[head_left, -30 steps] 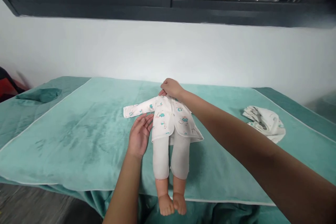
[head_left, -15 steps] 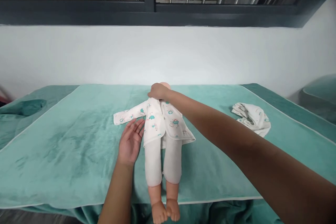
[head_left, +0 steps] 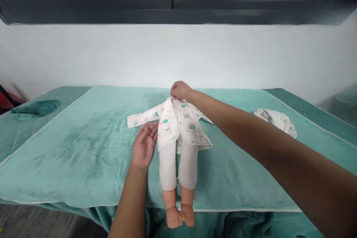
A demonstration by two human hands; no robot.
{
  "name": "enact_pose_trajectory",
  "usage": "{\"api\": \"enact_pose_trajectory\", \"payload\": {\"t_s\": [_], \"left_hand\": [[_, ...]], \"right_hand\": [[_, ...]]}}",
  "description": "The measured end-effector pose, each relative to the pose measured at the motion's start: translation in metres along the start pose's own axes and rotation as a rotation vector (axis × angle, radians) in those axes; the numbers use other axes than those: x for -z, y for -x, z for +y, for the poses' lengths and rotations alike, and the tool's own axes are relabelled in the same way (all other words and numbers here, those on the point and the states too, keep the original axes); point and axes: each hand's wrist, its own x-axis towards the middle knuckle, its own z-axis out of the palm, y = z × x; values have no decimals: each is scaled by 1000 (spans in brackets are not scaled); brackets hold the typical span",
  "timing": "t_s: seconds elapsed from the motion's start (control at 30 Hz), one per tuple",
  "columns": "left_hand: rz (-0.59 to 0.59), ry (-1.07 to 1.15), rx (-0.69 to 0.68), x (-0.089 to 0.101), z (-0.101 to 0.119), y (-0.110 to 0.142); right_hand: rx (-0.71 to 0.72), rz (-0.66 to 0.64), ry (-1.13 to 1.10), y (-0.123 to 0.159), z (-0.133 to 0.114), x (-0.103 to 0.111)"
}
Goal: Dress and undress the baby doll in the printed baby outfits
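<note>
A baby doll (head_left: 168, 171) lies on its back with its feet towards me, in white leggings and an open white printed baby shirt (head_left: 166, 121). My right hand (head_left: 181, 90) is closed at the shirt's collar, pinching the cloth by the doll's neck. The doll's head is hidden behind that hand. Palm up, my left hand (head_left: 144, 145) rests open beside the shirt's left edge, just below the left sleeve, fingertips against the cloth. The other sleeve is partly covered by my right forearm.
A crumpled white printed cloth (head_left: 279, 121) lies to the right, partly behind my forearm. Beneath everything is a green plush cover (head_left: 92, 148) with pale piping. Behind it stand a white wall (head_left: 125, 55) and a dark window frame (head_left: 106, 14).
My right hand has lifted slightly, and the bit of the doll's head seen before is now hidden. More of the right sleeve shows. My left hand stays beside the shirt; the view has shifted slightly.
</note>
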Motion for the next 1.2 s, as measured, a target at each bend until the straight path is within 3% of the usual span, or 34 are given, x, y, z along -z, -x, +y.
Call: {"api": "enact_pose_trajectory", "payload": {"t_s": [0.3,0.43,0.6,0.7,0.83,0.97,1.07,1.2], "left_hand": [[11,12,-2,-1,-2,3],[15,26,15,1,-1,4],[10,22,32,2,-1,5],[15,2,29,2,-1,5],[13,-28,23,3,-2,5],[-40,-40,51,-1,-1,6],[-93,-100,148,-7,1,9],[-137,-222,230,-16,3,12]], "right_hand": [[132,-29,218,6,6,-17],[112,-32,220,8,8,-4],[108,67,218,19,18,12],[116,142,101,40,27,13],[61,259,7,90,55,10],[-151,384,24,147,98,1],[-230,271,69,172,117,-13],[-137,197,-164,172,110,-35]]}}
